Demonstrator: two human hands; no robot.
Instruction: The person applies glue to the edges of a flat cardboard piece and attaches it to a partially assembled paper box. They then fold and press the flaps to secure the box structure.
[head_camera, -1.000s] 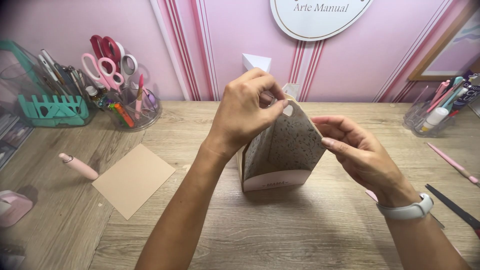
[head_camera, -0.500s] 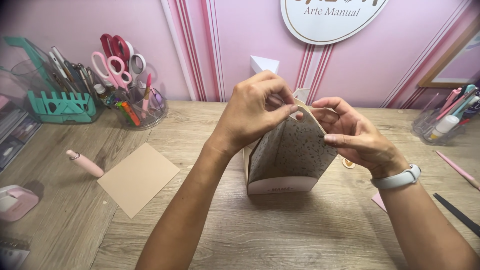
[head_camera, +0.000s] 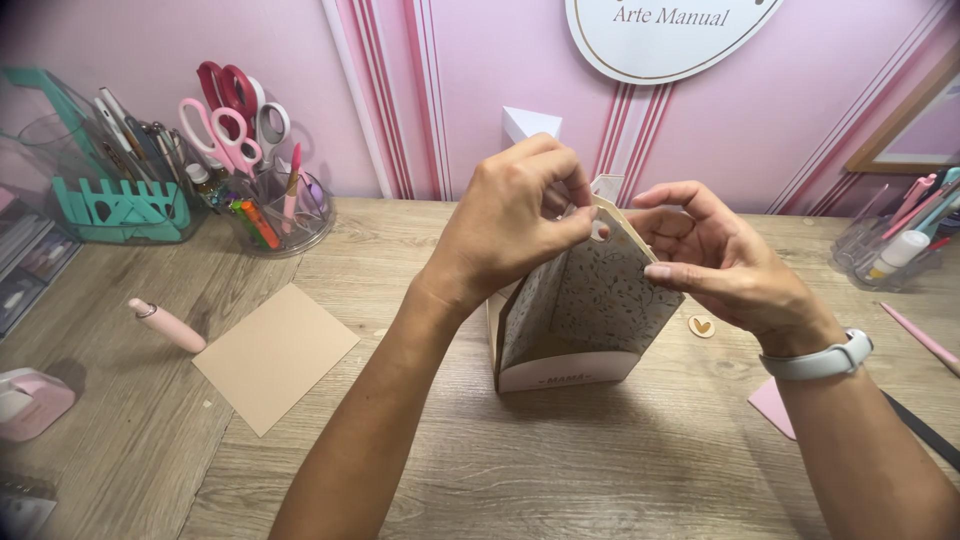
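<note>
Pinching patterned paper box (head_camera: 585, 305) top: both hands, left (head_camera: 515, 225), right (head_camera: 715, 260)

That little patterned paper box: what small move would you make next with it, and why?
Probably press the two top flaps together and line up their holes. The left hand pinches the peak of the paper box beside a punched hole, while the right hand steadies the other side. The peak looks nearly closed, and the box stands upright on the wooden table.

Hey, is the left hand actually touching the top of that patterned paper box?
Touching. The head view shows the left hand pinching the top flap of the patterned paper box between thumb and fingertips, with no gap showing.
</note>
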